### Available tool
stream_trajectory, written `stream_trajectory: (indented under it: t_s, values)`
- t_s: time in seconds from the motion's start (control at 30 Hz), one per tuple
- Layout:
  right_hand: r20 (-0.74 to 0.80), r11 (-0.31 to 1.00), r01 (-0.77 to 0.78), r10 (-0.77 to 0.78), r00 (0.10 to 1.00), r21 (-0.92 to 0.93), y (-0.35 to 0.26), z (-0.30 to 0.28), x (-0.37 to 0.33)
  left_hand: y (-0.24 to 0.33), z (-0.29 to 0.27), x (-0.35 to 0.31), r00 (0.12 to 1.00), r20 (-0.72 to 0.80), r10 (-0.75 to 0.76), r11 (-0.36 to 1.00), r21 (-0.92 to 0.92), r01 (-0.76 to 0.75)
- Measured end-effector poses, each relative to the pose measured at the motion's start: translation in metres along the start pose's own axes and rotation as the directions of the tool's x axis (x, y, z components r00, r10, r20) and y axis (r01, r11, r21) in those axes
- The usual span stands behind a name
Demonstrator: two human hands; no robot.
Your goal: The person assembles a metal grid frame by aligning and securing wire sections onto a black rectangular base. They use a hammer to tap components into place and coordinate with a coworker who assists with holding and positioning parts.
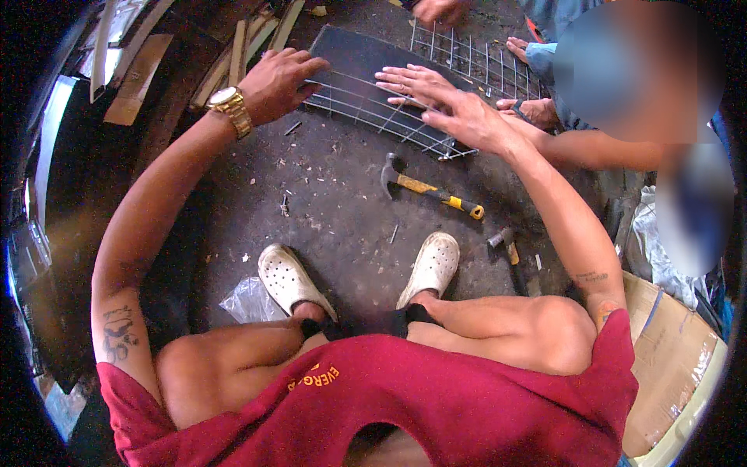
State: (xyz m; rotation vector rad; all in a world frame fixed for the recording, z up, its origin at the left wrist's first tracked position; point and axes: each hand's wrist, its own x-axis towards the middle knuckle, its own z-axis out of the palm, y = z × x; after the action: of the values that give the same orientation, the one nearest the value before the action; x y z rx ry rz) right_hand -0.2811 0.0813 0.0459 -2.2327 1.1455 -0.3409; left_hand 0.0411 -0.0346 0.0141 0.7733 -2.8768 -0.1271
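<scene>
A narrow wire mesh panel (pixel 366 110) lies along the near edge of a flat black board (pixel 358 58) on the ground. My left hand (pixel 284 82), with a gold watch at the wrist, is closed at the left end of the mesh, the fingers bent over it and the thumb below. My right hand (pixel 459 105) lies over the right part of the mesh and board, fingers stretched out. What is under its palm is hidden. A claw hammer (pixel 432 189) with a yellow and black handle lies on the ground just nearer than the mesh.
A second hammer (pixel 507 257) lies by my right knee. Another wire mesh (pixel 482 62) is beyond the board, near a co-worker's hand (pixel 440 11) and feet. Wood strips (pixel 140 82) stand at the left. A clear plastic bag (pixel 249 301) is beside my left shoe; cardboard (pixel 669 358) lies at the right.
</scene>
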Motion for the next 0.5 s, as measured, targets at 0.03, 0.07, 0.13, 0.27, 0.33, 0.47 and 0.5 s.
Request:
stream_trajectory:
  t_s: [0.03, 0.07, 0.13, 0.27, 0.33, 0.47, 0.5]
  values:
    - [-0.002, 1.000, -0.004, 0.004, 1.000, -0.025, -0.002, -0.001, -0.004, 0.001, 0.000, -0.001, 1.000, -0.025, 0.011, 1.000, 0.012, -0.011]
    - [0.066, 0.986, -0.163, 0.164, 0.984, -0.020, -0.002, -0.001, -0.008, 0.001, 0.002, 0.001, 1.000, 0.003, -0.007, 1.000, -0.003, 0.007]
    - [0.087, 0.944, -0.329, 0.327, 0.941, -0.001, -0.001, 0.004, -0.011, 0.002, 0.003, 0.001, 1.000, 0.015, -0.019, 1.000, 0.006, 0.019]
    - [0.016, 0.952, -0.298, 0.298, 0.954, 0.072, 0.009, 0.013, -0.015, 0.003, 0.006, 0.001, 0.999, 0.002, -0.032, 0.999, -0.010, 0.032]
    - [0.020, 0.957, -0.261, 0.261, 0.965, 0.124, 0.015, 0.015, -0.015, 0.002, 0.004, 0.001, 1.000, -0.003, -0.023, 1.000, -0.021, 0.023]
    - [0.125, 0.929, -0.360, 0.348, 0.929, 0.088, 0.029, 0.023, -0.008, 0.003, -0.001, 0.002, 0.996, 0.073, -0.042, 0.995, -0.088, 0.048]
    - [0.144, 0.916, -0.364, 0.343, 0.928, 0.166, 0.032, 0.024, -0.007, 0.005, -0.003, 0.002, 0.995, 0.086, -0.043, 0.995, -0.088, 0.050]
